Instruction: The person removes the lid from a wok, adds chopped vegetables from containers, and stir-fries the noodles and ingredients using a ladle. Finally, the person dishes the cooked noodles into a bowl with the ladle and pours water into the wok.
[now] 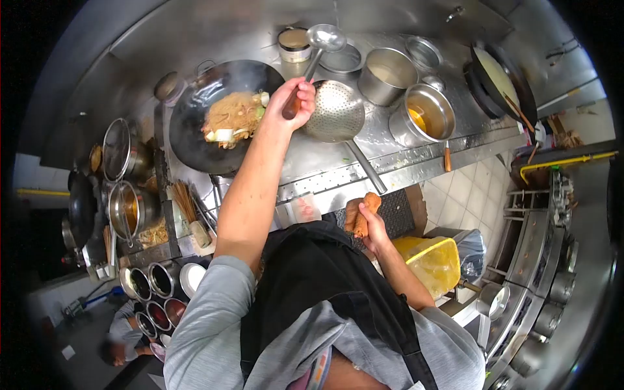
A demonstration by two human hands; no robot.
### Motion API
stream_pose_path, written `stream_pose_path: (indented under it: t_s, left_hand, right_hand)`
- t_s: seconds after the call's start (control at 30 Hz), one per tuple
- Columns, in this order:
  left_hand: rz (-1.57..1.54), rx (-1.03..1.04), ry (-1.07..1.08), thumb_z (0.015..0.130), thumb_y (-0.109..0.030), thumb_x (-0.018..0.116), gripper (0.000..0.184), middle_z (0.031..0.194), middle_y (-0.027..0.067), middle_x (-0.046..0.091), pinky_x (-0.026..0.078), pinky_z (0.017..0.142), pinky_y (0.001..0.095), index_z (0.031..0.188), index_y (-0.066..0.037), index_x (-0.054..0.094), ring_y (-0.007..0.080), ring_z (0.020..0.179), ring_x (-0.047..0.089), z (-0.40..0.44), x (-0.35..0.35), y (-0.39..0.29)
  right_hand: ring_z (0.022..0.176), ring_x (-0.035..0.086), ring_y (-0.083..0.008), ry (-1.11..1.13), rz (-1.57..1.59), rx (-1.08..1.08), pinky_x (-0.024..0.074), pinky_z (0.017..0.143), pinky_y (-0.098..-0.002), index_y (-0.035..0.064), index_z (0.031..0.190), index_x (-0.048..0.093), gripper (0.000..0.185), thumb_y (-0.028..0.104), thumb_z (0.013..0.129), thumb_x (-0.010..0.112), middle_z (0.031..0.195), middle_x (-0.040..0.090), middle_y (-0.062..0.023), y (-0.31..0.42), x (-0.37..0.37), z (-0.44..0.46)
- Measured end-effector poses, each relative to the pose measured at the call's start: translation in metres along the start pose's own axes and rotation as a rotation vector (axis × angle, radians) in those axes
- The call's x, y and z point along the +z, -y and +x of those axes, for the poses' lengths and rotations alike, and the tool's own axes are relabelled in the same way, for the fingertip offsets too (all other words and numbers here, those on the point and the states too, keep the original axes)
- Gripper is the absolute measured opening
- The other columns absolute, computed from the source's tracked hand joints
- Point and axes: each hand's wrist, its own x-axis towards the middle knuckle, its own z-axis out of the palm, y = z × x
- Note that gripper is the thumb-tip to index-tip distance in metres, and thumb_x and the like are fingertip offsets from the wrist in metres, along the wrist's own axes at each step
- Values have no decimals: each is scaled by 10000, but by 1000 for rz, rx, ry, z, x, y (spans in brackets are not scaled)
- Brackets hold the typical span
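My left hand (296, 104) is closed around the wooden handle of a steel ladle (326, 39), whose bowl points up toward the back wall. Beside that hand, on the left, sits a large black wok (188, 133) with thin noodles (234, 110) and pale vegetable pieces in it; light steam shows above. On the right, a perforated skimmer (335, 110) lies with its long metal handle sticking out past the counter's front edge. Low in front of my apron, my right hand (374, 227) grips a bunched orange-brown cloth (361, 218).
Steel pots (389, 75) stand at the back, one containing yellow liquid (419, 118). A second wok (500, 84) is far right. Sauce containers (161, 279) and bamboo brushes (185, 201) are left. A yellow-lined bin (426, 260) stands by my right arm. Another person (130, 331) is lower left.
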Motion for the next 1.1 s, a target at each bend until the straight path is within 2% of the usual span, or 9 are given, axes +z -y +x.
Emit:
stream_pose_path:
  t_s: [0.13, 0.3, 0.43, 0.53, 0.63, 0.67, 0.77, 1.0, 1.1]
  left_hand:
    - [100, 78, 35, 1025, -173, 502, 211, 725, -34, 537, 386, 427, 241, 1161, -18, 547, 74, 519, 512, -74, -9, -6]
    - [606, 236, -398, 1034, -196, 509, 272, 663, -36, 524, 390, 361, 229, 1287, -97, 518, 76, 429, 468, -191, -12, -20]
    - [1201, 212, -596, 959, -140, 551, 557, 667, -17, 497, 374, 382, 268, 1490, -62, 402, 111, 449, 472, -259, -25, -40]
    - [1596, 182, -796, 921, -126, 576, 600, 729, 68, 608, 470, 476, 346, 1491, -39, 414, 200, 506, 563, -288, -46, -56]
    - [2168, 421, -807, 904, -173, 601, 636, 805, 178, 679, 528, 641, 413, 1505, -74, 419, 312, 634, 654, -290, -95, -63]
    - [2152, 281, -952, 885, -181, 612, 604, 932, 240, 688, 518, 786, 460, 1471, -132, 477, 403, 809, 677, -288, -73, -50]
    - [2442, 215, -907, 865, -170, 603, 601, 936, 228, 701, 527, 803, 506, 1454, -228, 499, 429, 854, 670, -310, -93, -51]
    - [2288, 43, -972, 867, -184, 642, 586, 901, 232, 694, 518, 808, 525, 1438, -247, 527, 439, 869, 665, -407, -47, -28]
    - [2183, 215, -1044, 878, -168, 654, 598, 957, 247, 695, 519, 848, 471, 1455, -199, 504, 430, 925, 666, -394, -91, -34]
  right_hand:
    - [755, 681, -199, 41, -38, 12, 518, 484, -298, 32, 1225, 536, 500, 438, 955, 647, 966, 665, -89, 3, 20, 2]
    - [717, 666, -199, 82, -35, 43, 500, 460, -291, -5, 1235, 524, 500, 399, 965, 640, 971, 658, -110, -5, 41, 9]
    - [694, 665, -191, 80, -46, 79, 498, 450, -272, -4, 1224, 532, 497, 408, 967, 633, 962, 663, -108, -13, 79, 14]
    - [673, 665, -168, 264, -125, 104, 494, 434, -272, 19, 1216, 548, 515, 463, 964, 618, 937, 672, -90, -15, 114, 30]
    - [683, 674, -158, 398, -204, 162, 500, 431, -267, 56, 1224, 556, 537, 525, 963, 586, 946, 678, -74, -20, 160, 57]
    - [687, 677, -155, 436, -229, 182, 502, 431, -265, 70, 1229, 558, 546, 546, 963, 574, 951, 680, -68, -22, 180, 65]
    - [747, 680, -167, 400, -307, 230, 505, 479, -309, 124, 1206, 578, 556, 607, 930, 577, 956, 684, -37, -21, 240, 91]
    - [746, 683, -213, 236, -260, 234, 482, 452, -326, 113, 1109, 612, 343, 402, 925, 627, 966, 705, -56, -51, 283, 166]
    - [794, 677, -223, 257, -242, 226, 480, 546, -351, 114, 1103, 621, 297, 329, 898, 630, 982, 698, -57, -53, 280, 167]
